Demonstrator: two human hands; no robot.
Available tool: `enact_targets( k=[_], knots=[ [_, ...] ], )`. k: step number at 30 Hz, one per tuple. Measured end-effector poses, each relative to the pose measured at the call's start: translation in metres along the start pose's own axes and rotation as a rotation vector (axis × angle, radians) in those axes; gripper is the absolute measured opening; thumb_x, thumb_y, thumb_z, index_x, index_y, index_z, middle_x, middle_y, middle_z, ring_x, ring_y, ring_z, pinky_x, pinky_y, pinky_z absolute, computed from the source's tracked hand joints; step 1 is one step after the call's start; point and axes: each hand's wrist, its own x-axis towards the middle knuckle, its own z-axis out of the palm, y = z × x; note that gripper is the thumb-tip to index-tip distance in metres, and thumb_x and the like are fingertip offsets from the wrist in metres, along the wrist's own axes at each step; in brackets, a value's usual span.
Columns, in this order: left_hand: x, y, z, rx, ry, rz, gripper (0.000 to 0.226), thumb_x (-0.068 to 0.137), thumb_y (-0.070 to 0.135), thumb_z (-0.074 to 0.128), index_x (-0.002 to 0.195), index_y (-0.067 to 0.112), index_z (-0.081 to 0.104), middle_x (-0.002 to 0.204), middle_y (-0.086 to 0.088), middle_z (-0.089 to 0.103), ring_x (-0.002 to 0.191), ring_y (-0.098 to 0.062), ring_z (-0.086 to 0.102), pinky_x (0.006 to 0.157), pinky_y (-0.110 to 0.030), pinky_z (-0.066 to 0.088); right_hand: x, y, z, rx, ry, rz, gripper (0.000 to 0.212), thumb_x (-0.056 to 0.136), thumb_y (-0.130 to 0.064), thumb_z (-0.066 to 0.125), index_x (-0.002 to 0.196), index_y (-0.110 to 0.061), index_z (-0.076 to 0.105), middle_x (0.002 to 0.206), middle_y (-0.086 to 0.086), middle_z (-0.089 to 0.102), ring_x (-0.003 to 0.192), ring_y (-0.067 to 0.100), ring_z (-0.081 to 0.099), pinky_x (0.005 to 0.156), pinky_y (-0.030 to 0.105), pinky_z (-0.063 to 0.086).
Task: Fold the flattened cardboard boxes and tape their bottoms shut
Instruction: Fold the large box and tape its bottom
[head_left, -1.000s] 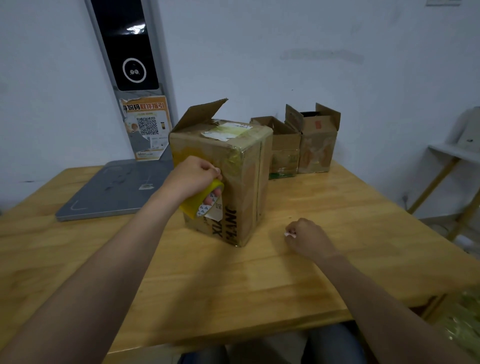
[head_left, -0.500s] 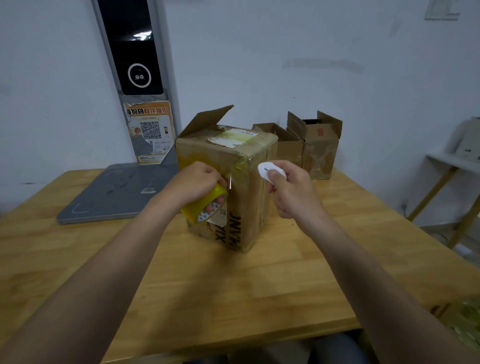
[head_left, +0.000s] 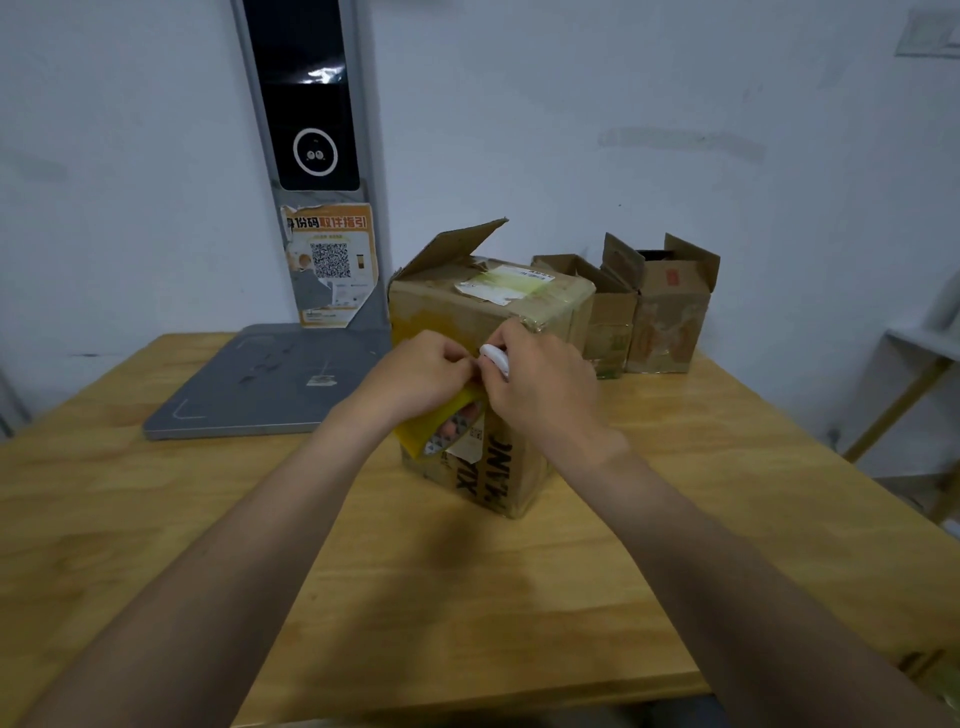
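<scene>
Left hand (head_left: 420, 375), right hand (head_left: 543, 387) at box (head_left: 501, 480) edge

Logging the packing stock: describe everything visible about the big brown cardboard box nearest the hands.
The big brown cardboard box is worn and creased, standing on the light wooden table. Its closed top carries a torn whitish label and yellowish tape; one flap sticks up at the back. Black lettering runs down its near corner. The left hand, gripping a yellow tape roll, and the right hand, holding a small white object, meet against its near upper edge.
</scene>
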Motion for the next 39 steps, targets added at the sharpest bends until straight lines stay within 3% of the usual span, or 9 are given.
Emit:
enact_targets(
  k=[5, 9, 13, 18, 25, 28, 31, 34, 39],
  knots=[
    [0.009, -0.01, 0.0, 0.115, 0.058, 0.016, 0.035, 0.103, 0.035, 0.052, 0.075, 0.037, 0.074, 0.074, 0.007, 0.073, 0.069, -0.015, 0.069, 0.059, -0.031, 0.053, -0.001, -0.001, 0.001, -0.115, -0.039, -0.033, 0.018, 0.099, -0.039, 0.057, 0.1, -0.021, 0.06, 0.077, -0.002, 0.06, 0.068, 0.024, 0.06, 0.056, 0.037, 0.053],
    [0.008, -0.025, -0.001, 0.068, 0.059, -0.063, 0.032, 0.103, 0.031, 0.048, 0.082, 0.036, 0.072, 0.064, 0.018, 0.073, 0.051, -0.01, 0.07, 0.038, -0.01, 0.041, -0.018, 0.016, 0.007, -0.075, -0.093, -0.039, 0.018, 0.1, -0.04, 0.057, 0.103, -0.023, 0.065, 0.077, -0.003, 0.063, 0.067, 0.022, 0.059, 0.056, 0.037, 0.052],
    [0.004, -0.035, 0.008, -0.023, 0.011, -0.115, 0.032, 0.106, 0.032, 0.046, 0.09, 0.03, 0.074, 0.068, 0.008, 0.076, 0.05, -0.021, 0.072, 0.039, -0.018, 0.047, -0.046, 0.042, 0.019, 0.15, -0.232, -0.148, 0.017, 0.099, -0.036, 0.059, 0.111, -0.035, 0.072, 0.089, -0.013, 0.072, 0.072, 0.01, 0.063, 0.058, 0.035, 0.053],
    [-0.001, -0.038, 0.025, -0.036, 0.053, -0.157, 0.033, 0.106, 0.031, 0.049, 0.086, 0.03, 0.076, 0.07, 0.017, 0.073, 0.048, -0.011, 0.07, 0.04, -0.015, 0.046, -0.08, 0.086, 0.039, 0.146, -0.771, -0.034, 0.025, 0.096, -0.034, 0.064, 0.113, -0.047, 0.075, 0.112, -0.024, 0.072, 0.098, 0.002, 0.065, 0.074, 0.027, 0.054],
    [-0.013, -0.036, 0.045, 0.223, 0.172, -0.195, 0.035, 0.106, 0.035, 0.045, 0.088, 0.029, 0.075, 0.095, 0.009, 0.078, 0.051, -0.015, 0.071, 0.074, -0.041, 0.062, -0.111, 0.115, 0.049, 0.088, -0.842, -0.011, 0.033, 0.092, -0.024, 0.069, 0.121, -0.04, 0.073, 0.116, -0.01, 0.064, 0.105, 0.014, 0.062, 0.084, 0.034, 0.053],
    [-0.016, -0.032, 0.045, 0.162, 0.215, -0.2, 0.032, 0.105, 0.031, 0.044, 0.093, 0.032, 0.074, 0.077, 0.013, 0.076, 0.043, -0.008, 0.067, 0.071, -0.034, 0.059, -0.099, 0.114, 0.032, 0.136, -0.716, -0.024, 0.032, 0.092, -0.036, 0.07, 0.124, -0.038, 0.071, 0.123, -0.013, 0.064, 0.106, 0.012, 0.061, 0.089, 0.035, 0.052],
    [-0.018, -0.025, 0.04, 0.072, 0.263, -0.171, 0.03, 0.104, 0.032, 0.044, 0.096, 0.034, 0.073, 0.064, 0.014, 0.074, 0.044, -0.009, 0.068, 0.07, -0.035, 0.06, -0.073, 0.104, 0.01, 0.217, -0.271, -0.056, 0.022, 0.098, -0.032, 0.064, 0.118, -0.028, 0.073, 0.104, -0.012, 0.062, 0.087, 0.009, 0.058, 0.077, 0.033, 0.049],
    [-0.016, -0.016, 0.032, 0.07, 0.334, -0.124, 0.03, 0.104, 0.037, 0.046, 0.097, 0.036, 0.075, 0.066, 0.012, 0.072, 0.043, -0.006, 0.065, 0.068, -0.035, 0.058, -0.038, 0.09, -0.008, 0.289, 0.08, -0.06, 0.024, 0.101, -0.017, 0.056, 0.119, -0.017, 0.072, 0.108, -0.004, 0.062, 0.099, 0.013, 0.055, 0.082, 0.028, 0.046],
    [-0.014, -0.007, 0.016, -0.115, 0.357, -0.093, 0.03, 0.105, 0.035, 0.047, 0.091, 0.034, 0.074, 0.064, 0.013, 0.074, 0.046, -0.014, 0.069, 0.064, -0.032, 0.058, 0.016, 0.067, -0.018, 0.346, 0.124, 0.008, 0.04, 0.104, -0.039, 0.044, 0.139, -0.027, 0.06, 0.139, -0.006, 0.056, 0.132, 0.017, 0.038, 0.105, 0.03, 0.034]
  ],
)
